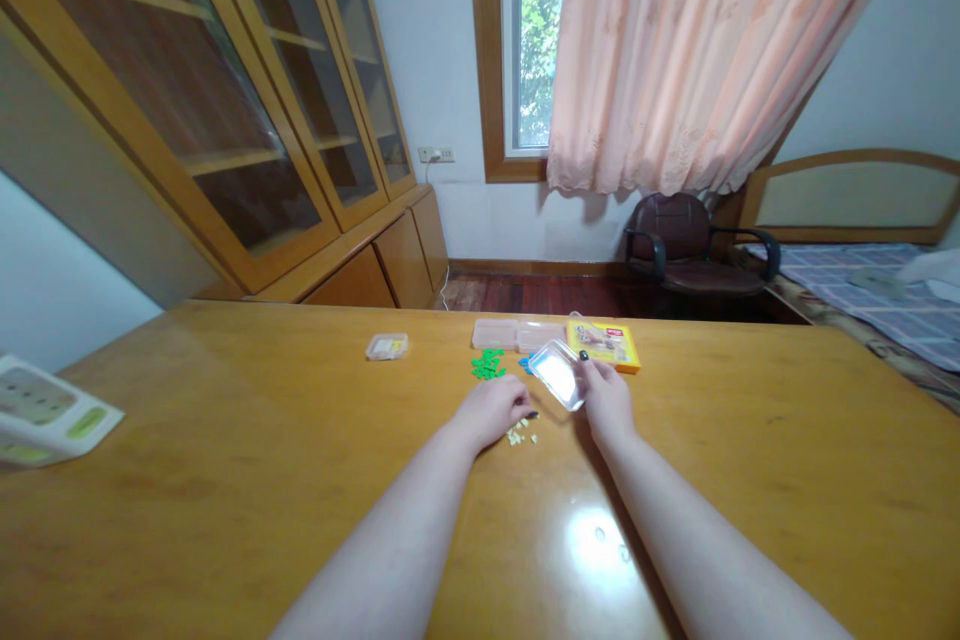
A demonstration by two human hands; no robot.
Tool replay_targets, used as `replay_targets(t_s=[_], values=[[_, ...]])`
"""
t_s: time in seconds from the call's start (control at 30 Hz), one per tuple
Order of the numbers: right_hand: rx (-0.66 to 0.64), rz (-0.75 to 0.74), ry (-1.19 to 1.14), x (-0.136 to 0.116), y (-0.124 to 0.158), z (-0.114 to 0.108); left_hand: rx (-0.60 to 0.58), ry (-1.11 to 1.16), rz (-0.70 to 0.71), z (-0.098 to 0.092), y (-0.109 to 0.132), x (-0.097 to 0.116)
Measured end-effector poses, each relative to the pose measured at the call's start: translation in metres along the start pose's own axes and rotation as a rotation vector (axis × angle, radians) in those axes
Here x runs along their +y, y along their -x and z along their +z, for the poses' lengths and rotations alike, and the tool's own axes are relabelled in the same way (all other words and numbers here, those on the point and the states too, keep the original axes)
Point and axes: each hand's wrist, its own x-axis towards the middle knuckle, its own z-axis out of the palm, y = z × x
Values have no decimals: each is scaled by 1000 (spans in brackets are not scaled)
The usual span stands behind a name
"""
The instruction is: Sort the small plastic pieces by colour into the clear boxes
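My right hand (607,398) grips a small clear plastic box (553,372) by its right side, tilted above the table. Low over the wood, my left hand (493,410) has its fingers curled together at the small pale yellow pieces (515,437); anything between the fingertips is hidden. Just beyond that hand lies a pile of green pieces (487,364). Some blue pieces (525,363) show partly behind the tilted box. Two clear plastic trays (493,333) sit side by side farther back, next to a yellow box (621,345) with a printed picture.
Left of the trays stands another small clear container (387,347) with a yellow label. A white and green object (60,415) rests at the left of the wooden table (247,480). Beyond the table are a glass-doored cabinet (360,160), an office chair (679,245) and a bed (862,270).
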Motion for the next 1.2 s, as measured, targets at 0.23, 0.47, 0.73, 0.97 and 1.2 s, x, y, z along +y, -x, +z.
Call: replay_targets(t_s=[0.23, 0.47, 0.73, 0.97, 1.2], values=[[-3, 1, 2, 2, -2, -1, 78, 0, 12, 0, -1, 0], [4, -3, 36, -1, 0, -1, 393, 31, -78, -4, -1, -6], [-146, -68, 247, 9, -3, -1, 708, 113, -28, -10, 3, -9], [-221, -129, 332, 14, -4, -2, 481, 81, 114, -5, 1, -2], [42, 5, 55, 3, -4, 0, 340, 86, 30, -8, 2, -1]])
